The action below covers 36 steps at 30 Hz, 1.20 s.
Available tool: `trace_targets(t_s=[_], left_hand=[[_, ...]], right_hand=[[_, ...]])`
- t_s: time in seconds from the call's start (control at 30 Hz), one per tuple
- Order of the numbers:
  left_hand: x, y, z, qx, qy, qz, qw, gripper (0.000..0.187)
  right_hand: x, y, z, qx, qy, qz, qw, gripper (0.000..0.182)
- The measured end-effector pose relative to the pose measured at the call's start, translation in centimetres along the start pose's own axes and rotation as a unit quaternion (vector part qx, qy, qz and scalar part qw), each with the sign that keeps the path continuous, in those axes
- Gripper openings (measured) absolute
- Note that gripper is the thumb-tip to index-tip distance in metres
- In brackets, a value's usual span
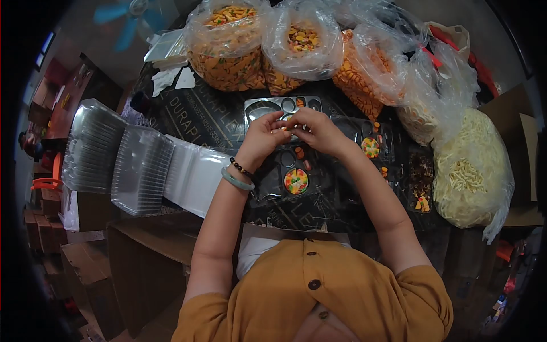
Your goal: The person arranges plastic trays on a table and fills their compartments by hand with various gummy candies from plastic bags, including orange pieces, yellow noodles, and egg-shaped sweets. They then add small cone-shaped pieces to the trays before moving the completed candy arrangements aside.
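Note:
My left hand (263,137) and my right hand (315,130) meet over a clear compartment tray (250,107), their fingertips pinched together. A small bright bit shows between the fingers, too small to name. Orange candy pieces (300,102) lie in the tray's upper part. Nearer to me, a second clear tray (268,188) holds a round of colourful pizza-like gummy wedges (296,181) and small orange pieces (299,153). To the right, another clear tray (354,126) has a similar gummy round (371,147).
Large clear bags of orange candy (228,60), mixed pieces (302,41), orange bits (364,68) and pale strips (467,176) line the back and right. Stacked clear lids (94,145) and trays (142,165) stand left. A cardboard box (149,268) is below them.

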<state>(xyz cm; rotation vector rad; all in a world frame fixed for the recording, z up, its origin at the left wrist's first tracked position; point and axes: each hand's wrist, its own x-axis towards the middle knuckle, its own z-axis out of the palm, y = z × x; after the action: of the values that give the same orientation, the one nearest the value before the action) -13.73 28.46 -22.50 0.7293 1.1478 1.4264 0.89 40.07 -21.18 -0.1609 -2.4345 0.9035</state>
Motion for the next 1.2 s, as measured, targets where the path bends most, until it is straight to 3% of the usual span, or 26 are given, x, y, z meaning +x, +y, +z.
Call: trace_targets(t_s=[0.07, 0.13, 0.23, 0.27, 0.33, 0.4, 0.5, 0.6, 0.97, 1.1, 1.2], left_hand=[[0.5, -0.1, -0.2, 0.047, 0.008, 0.016, 0.999, 0.044], [1.0, 0.0, -0.5, 0.118, 0.048, 0.024, 0.992, 0.035], [1.8, -0.5, -1.0, 0.218, 0.119, 0.043, 0.968, 0.022], [2.0, -0.8, -1.1, 0.249, 0.146, 0.055, 0.956, 0.017], [2.1, -1.3, -0.9, 0.309, 0.16, 0.072, 0.935, 0.018], [2.3, -1.8, -0.7, 0.368, 0.176, 0.087, 0.909, 0.018], [2.7, -2.8, -0.6, 0.426, 0.17, 0.184, 0.869, 0.016], [3.1, -3.4, -0.6, 0.463, 0.154, 0.2, 0.85, 0.012], [3.7, -3.7, -0.2, 0.535, 0.197, 0.224, 0.79, 0.012], [3.4, -3.3, 0.4, 0.57, 0.199, 0.227, 0.764, 0.012], [3.1, -2.5, 0.4, 0.577, 0.183, 0.21, 0.768, 0.015]], right_hand=[[-0.1, 0.2, 0.0, -0.019, -0.006, -0.011, 1.0, 0.013], [-0.4, -0.1, 0.2, 0.04, 0.005, 0.144, 0.989, 0.012], [-0.2, 0.8, 1.9, -0.005, 0.089, 0.207, 0.974, 0.016], [-0.3, 1.1, 2.5, -0.005, 0.089, 0.207, 0.974, 0.016], [-0.3, 1.1, 3.1, -0.179, 0.064, 0.162, 0.968, 0.015], [-0.4, 0.8, 2.8, -0.191, 0.054, 0.16, 0.967, 0.014], [-0.4, 1.3, 2.4, -0.189, 0.05, 0.161, 0.967, 0.014], [-0.8, 1.8, 2.3, -0.189, 0.046, 0.17, 0.966, 0.015], [-0.4, 2.0, 3.0, -0.275, 0.018, 0.159, 0.948, 0.013], [-0.2, 1.7, 3.1, -0.297, -0.013, 0.198, 0.934, 0.016], [-0.4, 1.4, 2.8, -0.287, -0.006, 0.193, 0.938, 0.018]])
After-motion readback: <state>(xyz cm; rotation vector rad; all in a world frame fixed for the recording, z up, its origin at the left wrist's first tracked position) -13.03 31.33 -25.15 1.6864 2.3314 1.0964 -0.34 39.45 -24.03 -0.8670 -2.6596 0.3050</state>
